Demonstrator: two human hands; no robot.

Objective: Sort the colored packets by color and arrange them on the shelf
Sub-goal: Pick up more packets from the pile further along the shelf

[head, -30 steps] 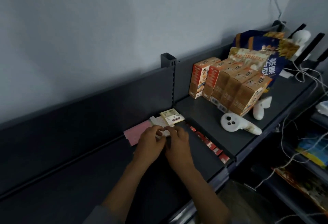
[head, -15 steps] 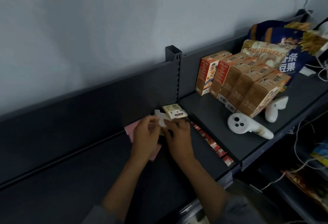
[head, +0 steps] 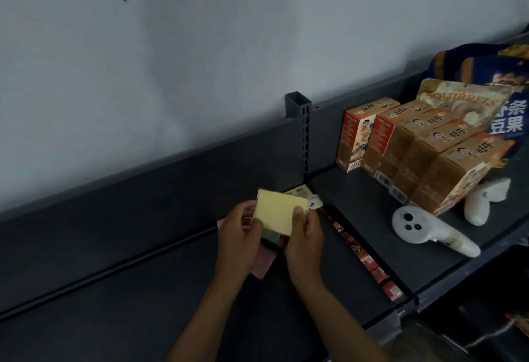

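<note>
A flat, square pale-yellow paper packet [head: 276, 212] is pinched between the left hand [head: 240, 237] and right hand [head: 304, 240], tilted above the smooth dark-grey metal shelf [head: 143, 304], over a pink packet [head: 262, 265].

The clearest print is "SQUIRRELS" in pale capitals on the beige snack bag [head: 461, 103] that leans behind the row of orange cartons [head: 412, 149]. Just right of that bag, a dark blue bag [head: 492, 75] bears large white Chinese characters, of which "条" over "豆果" can be read. The cartons carry dark characters on their tops and small print down their red sides, too blurred to read. The small card [head: 315, 202] well left of the cartons has print too small to make out.
</note>
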